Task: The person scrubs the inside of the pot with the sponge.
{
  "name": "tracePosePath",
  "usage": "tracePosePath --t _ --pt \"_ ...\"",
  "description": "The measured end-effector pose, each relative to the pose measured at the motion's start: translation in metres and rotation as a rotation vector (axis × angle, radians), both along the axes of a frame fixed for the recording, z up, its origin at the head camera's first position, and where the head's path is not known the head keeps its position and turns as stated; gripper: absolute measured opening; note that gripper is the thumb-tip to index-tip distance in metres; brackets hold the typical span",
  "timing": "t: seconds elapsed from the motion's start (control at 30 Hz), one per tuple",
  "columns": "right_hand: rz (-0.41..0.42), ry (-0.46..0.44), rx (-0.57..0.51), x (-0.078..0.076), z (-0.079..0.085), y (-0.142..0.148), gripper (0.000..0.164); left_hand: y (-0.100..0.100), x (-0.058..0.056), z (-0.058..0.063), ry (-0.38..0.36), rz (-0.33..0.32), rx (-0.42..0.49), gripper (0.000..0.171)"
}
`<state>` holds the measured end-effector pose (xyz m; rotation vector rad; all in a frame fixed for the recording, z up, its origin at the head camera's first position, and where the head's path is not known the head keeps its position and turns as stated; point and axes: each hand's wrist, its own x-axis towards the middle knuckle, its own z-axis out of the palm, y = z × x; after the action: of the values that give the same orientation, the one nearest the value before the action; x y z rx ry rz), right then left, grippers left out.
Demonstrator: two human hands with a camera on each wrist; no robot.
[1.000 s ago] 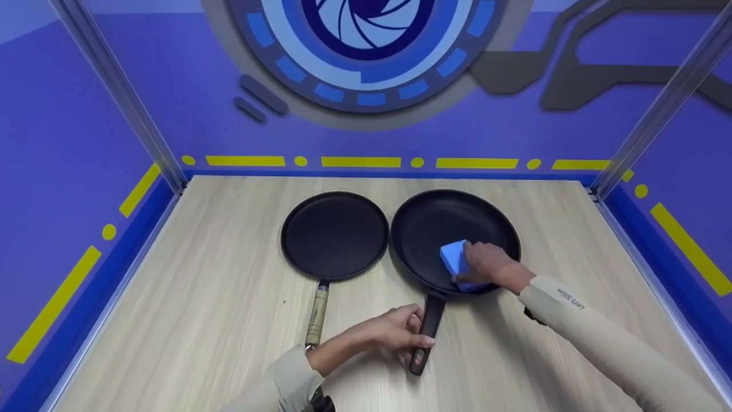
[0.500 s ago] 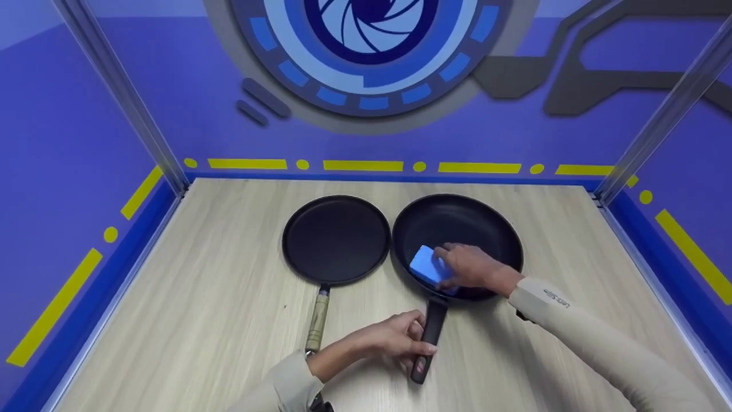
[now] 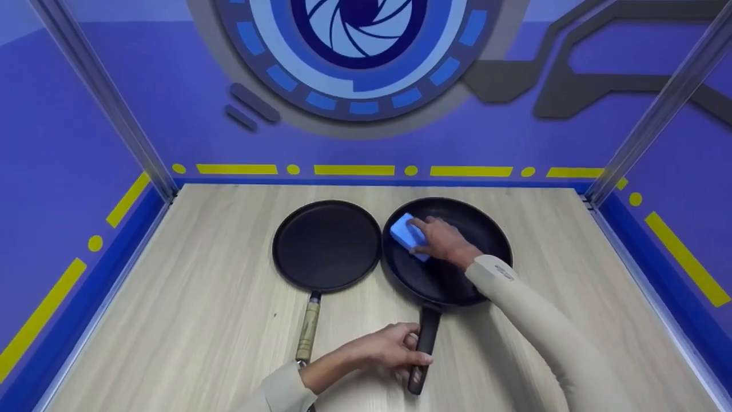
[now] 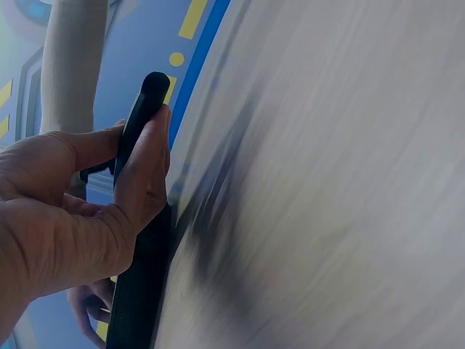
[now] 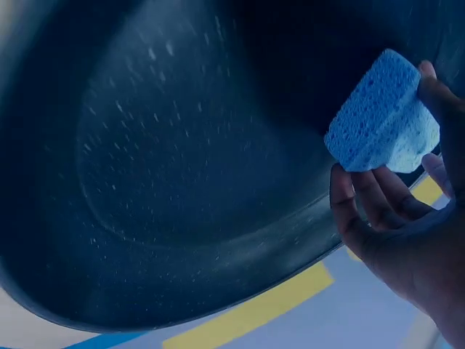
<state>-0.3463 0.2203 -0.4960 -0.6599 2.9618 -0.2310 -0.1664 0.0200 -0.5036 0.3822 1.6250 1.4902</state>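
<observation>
A black frying pan point(image 3: 457, 286) lies on the right half of the table, its dark handle point(image 3: 426, 337) pointing toward me. My left hand point(image 3: 386, 349) grips that handle, thumb on one side and fingers on the other, as the left wrist view also shows. Inside the pan, at its left wall, my right hand point(image 3: 443, 237) holds a blue sponge point(image 3: 407, 232) between thumb and fingers. The right wrist view shows the porous face of the sponge point(image 5: 374, 120) and pale specks scattered over the pan's dark inner surface point(image 5: 167, 160).
A flat black griddle pan point(image 3: 327, 246) with a wooden-looking handle point(image 3: 307, 332) lies left of the frying pan, their rims side by side. Blue panels with yellow marks enclose the wooden table point(image 3: 189, 286) at the back and sides.
My right hand has swept the sponge from the pan's near right part leftward, then up along its left side. The left hand has kept its grip on the handle.
</observation>
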Motion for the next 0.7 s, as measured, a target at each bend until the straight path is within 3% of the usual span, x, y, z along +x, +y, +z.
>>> tracePosePath --t 0.2,0.33,0.5,0.6,0.7 --pt "-0.099 0.036 0.092 -0.018 0.005 0.011 0.066 -0.001 -0.003 0.005 0.041 0.004 -0.045 0.02" --pt "-0.178 0.06 0.158 -0.018 0.008 0.022 0.062 -0.003 -0.005 0.01 0.101 0.016 -0.116 0.02" --pt "-0.233 0.059 0.227 -0.01 0.011 0.045 0.057 -0.007 -0.007 0.013 0.206 0.018 -0.212 0.023" --pt "-0.215 0.061 0.262 -0.001 0.016 0.062 0.052 -0.009 -0.007 0.013 0.232 0.005 -0.215 0.023" --pt "-0.203 -0.001 0.248 0.01 0.021 0.077 0.051 -0.012 -0.005 0.011 0.238 0.0 -0.206 0.022"
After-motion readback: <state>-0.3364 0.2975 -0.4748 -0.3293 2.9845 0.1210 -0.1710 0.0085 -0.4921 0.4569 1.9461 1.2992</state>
